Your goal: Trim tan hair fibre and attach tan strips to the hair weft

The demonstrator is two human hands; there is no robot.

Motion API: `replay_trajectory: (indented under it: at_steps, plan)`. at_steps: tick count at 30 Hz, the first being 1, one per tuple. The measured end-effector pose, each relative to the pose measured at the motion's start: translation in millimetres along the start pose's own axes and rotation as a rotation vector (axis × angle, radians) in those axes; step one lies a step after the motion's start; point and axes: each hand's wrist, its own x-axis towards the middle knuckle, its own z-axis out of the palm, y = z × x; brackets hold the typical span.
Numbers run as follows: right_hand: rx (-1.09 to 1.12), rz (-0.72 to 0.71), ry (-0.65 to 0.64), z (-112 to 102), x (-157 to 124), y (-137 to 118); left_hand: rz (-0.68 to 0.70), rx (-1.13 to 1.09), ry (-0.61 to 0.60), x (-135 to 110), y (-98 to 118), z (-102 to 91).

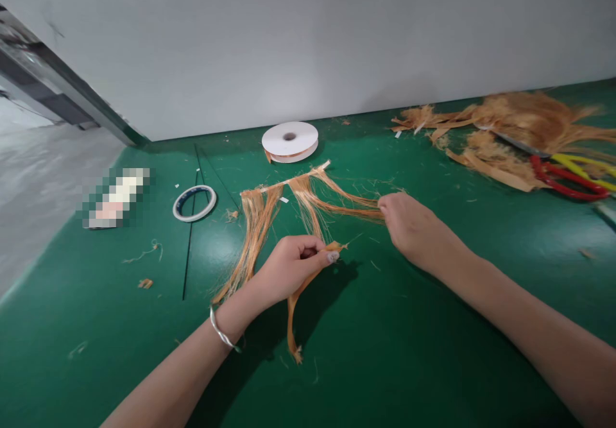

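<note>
A fringe of orange fibre strands (pixel 269 206) hangs from a strip of tape and lies spread on the green table (pixel 120 325). My left hand (pixel 293 264) is closed in a pinch on one bundle of the orange strands, whose loose end trails down toward me. A thin bangle sits on that wrist. My right hand (pixel 409 222) is closed on another bundle of strands drawn out to the right, taut from the strip.
A white tape spool (pixel 290 140) sits at the back by the grey wall. A small tape ring (pixel 194 203) lies to the left beside a thin black rod (pixel 188 248). A heap of orange fibre (pixel 520 126) and red-and-yellow scissors (pixel 568 174) lie at the right.
</note>
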Motion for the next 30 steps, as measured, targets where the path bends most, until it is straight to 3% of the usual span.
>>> replay_trajectory:
  at_steps: [3, 7, 10, 13, 17, 20, 23, 26, 30]
  plan:
    - [-0.030, 0.011, 0.051, -1, 2, 17, -0.011, -0.002, -0.009, 0, 1, -1.7]
    - [-0.046, 0.191, 0.177, -6, 4, 49, -0.008, -0.020, 0.014, -1, 2, -6.3]
    - [-0.040, 0.231, 0.254, -8, 4, 51, -0.024, -0.034, 0.023, -1, 3, -7.2]
    - [0.148, 0.153, 0.176, -7, 3, 23, -0.038, -0.033, 0.011, -1, 4, -4.2]
    - [0.449, -0.026, -0.098, -4, -2, -28, -0.007, 0.007, -0.019, 0, 1, 1.0]
    - [0.518, -0.048, -0.234, -2, -5, -46, 0.025, 0.041, -0.045, -1, 1, 2.9]
    - [0.509, 0.002, -0.247, 1, -6, -45, 0.019, 0.052, -0.059, -1, 2, 2.9]
    - [0.457, 0.036, -0.181, 4, -3, -32, 0.001, 0.056, -0.030, -1, 2, 1.7]
    - [0.279, 0.098, -0.045, -2, 8, 4, 0.039, 0.032, 0.021, 1, -2, -1.6]
